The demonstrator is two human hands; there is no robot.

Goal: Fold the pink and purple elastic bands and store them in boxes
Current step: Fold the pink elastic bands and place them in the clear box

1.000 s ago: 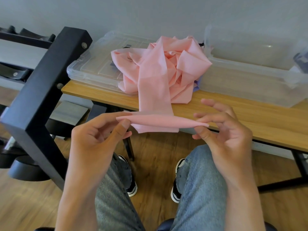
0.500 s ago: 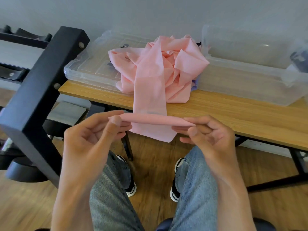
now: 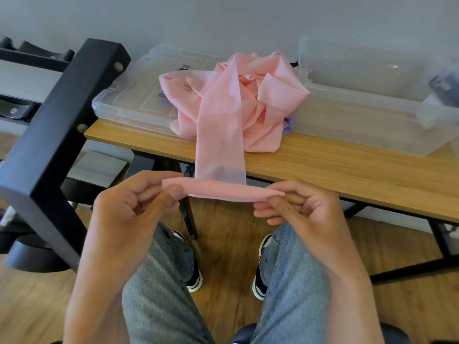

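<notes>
Pink elastic band (image 3: 221,135), its near end rolled into a narrow horizontal fold and stretched between both hands above the knees. Left hand (image 3: 139,202) pinching the left end of that fold between thumb and curled fingers; right hand (image 3: 300,207) pinching the right end the same way, fingers tucked beneath. Below the hands, blue jeans (image 3: 293,281) and black-and-white sneakers (image 3: 260,269) on a wooden floor (image 3: 223,256). From the fold, a flat strip of the band rising over the front edge of a wooden table (image 3: 347,170) and joining a crumpled pink heap on the tabletop. Heap draped partly over a clear plastic lid (image 3: 129,100) lying flat to the left. Purple elastic band (image 3: 288,125) peeking out, only a sliver, at the heap's right side, just beside a clear plastic box (image 3: 372,115) standing on the right of the table. Black metal rack (image 3: 57,125) slanting across the left, a dark weight at its foot. Grey wall (image 3: 223,21) farthest back.
</notes>
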